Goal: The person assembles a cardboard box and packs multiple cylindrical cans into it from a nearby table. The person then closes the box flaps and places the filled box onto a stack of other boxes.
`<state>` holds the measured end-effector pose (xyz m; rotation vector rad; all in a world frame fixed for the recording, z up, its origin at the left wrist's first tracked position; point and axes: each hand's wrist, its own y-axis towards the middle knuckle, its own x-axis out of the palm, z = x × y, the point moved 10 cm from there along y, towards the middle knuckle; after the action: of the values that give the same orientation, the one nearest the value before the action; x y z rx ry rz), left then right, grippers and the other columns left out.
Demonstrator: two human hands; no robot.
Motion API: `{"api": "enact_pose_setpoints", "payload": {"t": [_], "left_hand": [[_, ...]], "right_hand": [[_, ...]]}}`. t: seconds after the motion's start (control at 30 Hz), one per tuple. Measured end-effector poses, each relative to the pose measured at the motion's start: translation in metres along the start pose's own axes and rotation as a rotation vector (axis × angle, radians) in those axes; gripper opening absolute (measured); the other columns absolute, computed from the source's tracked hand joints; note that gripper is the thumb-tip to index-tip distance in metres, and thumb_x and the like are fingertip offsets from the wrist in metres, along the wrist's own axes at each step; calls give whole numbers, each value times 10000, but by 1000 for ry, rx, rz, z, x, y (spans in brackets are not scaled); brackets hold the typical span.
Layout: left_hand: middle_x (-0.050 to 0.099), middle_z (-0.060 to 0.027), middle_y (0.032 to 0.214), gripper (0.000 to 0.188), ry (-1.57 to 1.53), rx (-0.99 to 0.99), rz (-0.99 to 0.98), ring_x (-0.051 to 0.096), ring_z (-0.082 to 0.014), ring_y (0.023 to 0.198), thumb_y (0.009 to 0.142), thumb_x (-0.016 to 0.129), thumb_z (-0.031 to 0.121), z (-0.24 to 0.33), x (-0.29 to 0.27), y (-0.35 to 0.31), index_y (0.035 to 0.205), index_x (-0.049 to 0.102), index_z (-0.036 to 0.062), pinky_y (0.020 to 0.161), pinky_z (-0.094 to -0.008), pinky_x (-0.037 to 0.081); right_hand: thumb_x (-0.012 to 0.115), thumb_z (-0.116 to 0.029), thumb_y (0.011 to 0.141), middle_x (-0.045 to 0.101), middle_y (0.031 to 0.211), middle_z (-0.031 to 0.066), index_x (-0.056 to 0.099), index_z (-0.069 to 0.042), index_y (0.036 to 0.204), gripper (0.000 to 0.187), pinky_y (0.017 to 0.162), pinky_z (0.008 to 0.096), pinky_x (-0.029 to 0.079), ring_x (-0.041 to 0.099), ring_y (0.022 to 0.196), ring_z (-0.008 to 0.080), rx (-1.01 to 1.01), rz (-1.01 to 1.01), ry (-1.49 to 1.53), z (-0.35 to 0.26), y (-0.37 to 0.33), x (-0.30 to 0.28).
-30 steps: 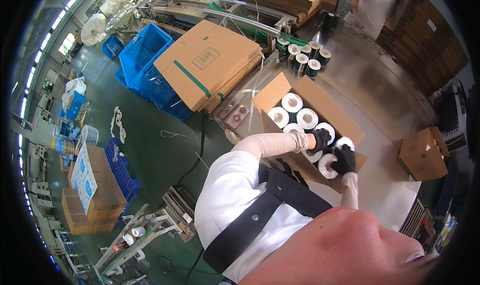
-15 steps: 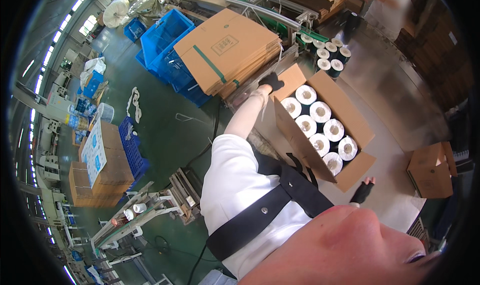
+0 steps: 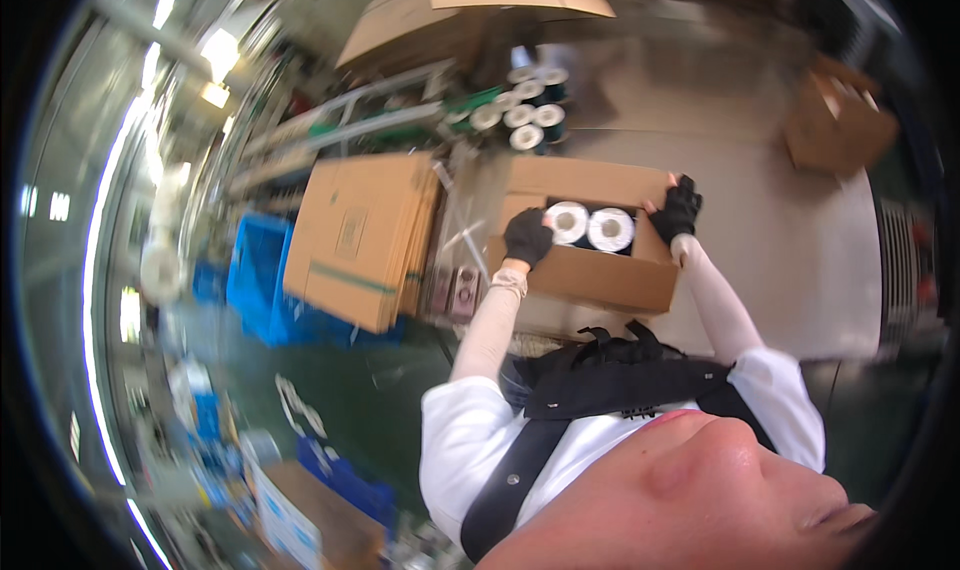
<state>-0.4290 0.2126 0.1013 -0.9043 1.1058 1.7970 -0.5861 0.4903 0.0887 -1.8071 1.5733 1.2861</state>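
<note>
A brown cardboard box (image 3: 600,278) stands lengthwise before me, its long top flaps unfolded. Between its end flaps show two white rolls with brown cores (image 3: 609,230); the other rolls are hidden. My left hand (image 3: 528,237), in a black fingerless glove, is closed over the left end flap, fingertips at the inner edge beside a roll. At the opposite end my right hand (image 3: 680,208), gloved the same way, grips the right end flap, its thumb toward the opening and its fingers bent at the far corner.
Several dark-sided rolls with white tops (image 3: 527,113) stand beyond the box on the grey table (image 3: 790,280). Left of it lies a stack of flattened cardboard boxes (image 3: 355,235), near blue crates (image 3: 262,270). Another brown box (image 3: 838,120) sits at the far right.
My right hand has come from beside the box onto its right end. The end flaps have swung inward over most rolls. The view has turned and is blurred.
</note>
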Motion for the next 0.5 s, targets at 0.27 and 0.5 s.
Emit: {"api": "enact_pose_setpoints", "payload": {"t": [0.27, 0.5], "left_hand": [[542, -117, 751, 446, -538, -687, 758, 520, -226, 692, 912, 424, 461, -132, -5, -48, 832, 512, 31, 676, -373, 429], [575, -118, 1130, 552, -652, -587, -310, 535, -215, 1022, 940, 380, 471, -142, 60, -45, 1194, 523, 2, 877, -319, 435]], "right_hand": [[484, -351, 883, 604, 747, 172, 584, -4, 817, 367, 709, 356, 456, 596, 739, 314, 106, -81, 748, 17, -84, -38], [632, -160, 646, 534, 801, 144, 569, -36, 728, 161, 747, 407, 437, 528, 843, 321, -309, 48, 217, -42, -123, -72]]}}
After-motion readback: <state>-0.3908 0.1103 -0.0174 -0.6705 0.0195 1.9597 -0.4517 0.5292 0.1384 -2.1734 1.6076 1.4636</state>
